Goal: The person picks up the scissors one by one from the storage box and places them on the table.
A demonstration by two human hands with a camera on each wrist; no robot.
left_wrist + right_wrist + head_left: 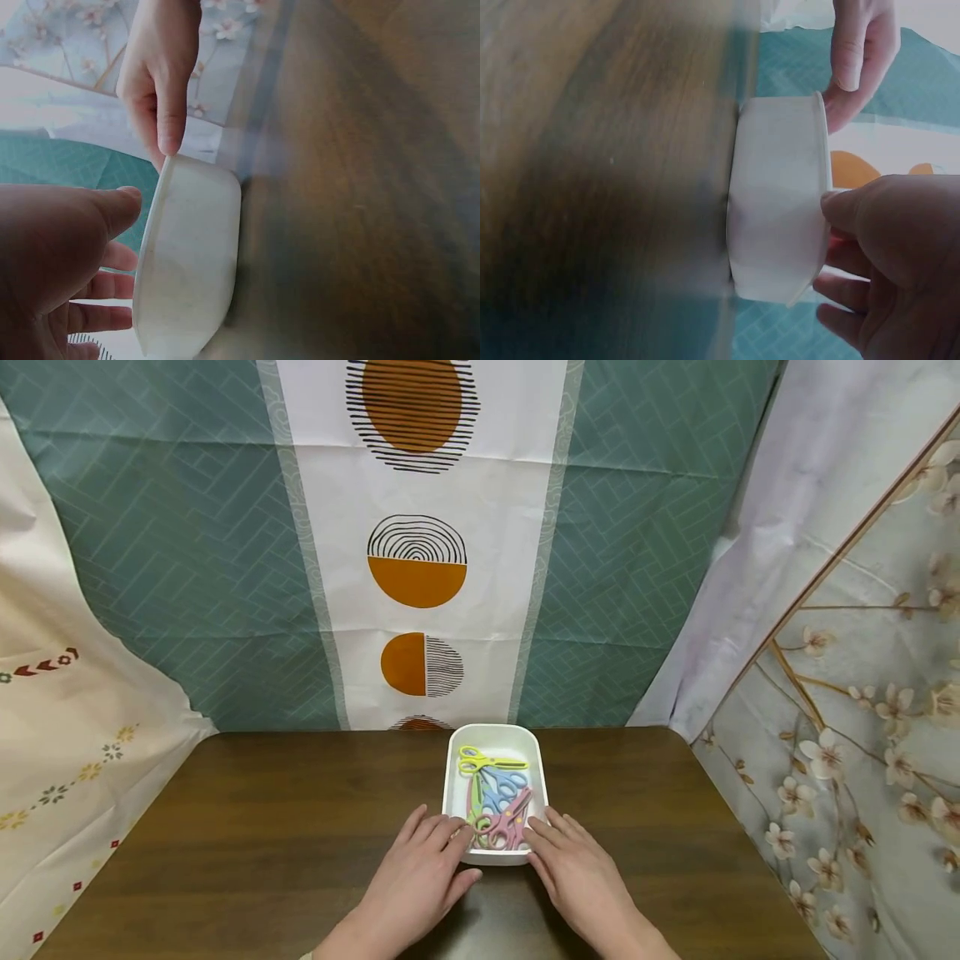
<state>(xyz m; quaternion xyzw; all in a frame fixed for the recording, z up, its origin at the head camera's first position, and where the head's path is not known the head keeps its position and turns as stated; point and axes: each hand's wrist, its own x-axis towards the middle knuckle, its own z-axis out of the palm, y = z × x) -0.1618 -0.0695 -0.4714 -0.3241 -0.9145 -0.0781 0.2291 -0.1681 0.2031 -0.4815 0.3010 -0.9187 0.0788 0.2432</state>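
A white plastic bin (497, 858) with rounded corners stands on the table, its near wall (195, 255) facing me. Inside lie several small scissors: a yellow pair (495, 764) on top toward the back, blue ones (501, 783) in the middle, green (477, 797) at the left and pink (510, 818) in front. My left hand (418, 872) is at the bin's front left, fingertips at the rim and thumb held away from it. At the front right, my right hand (581, 872) has its fingertips over the rim, with the thumb (840, 208) against the near edge.
The dark brown wooden table (315, 802) extends to both sides of the bin. A green and white patterned cloth (487, 610) hangs along its back edge. Pale cloth (90, 693) drapes at the left, and a flowered cloth (847, 777) hangs at the right.
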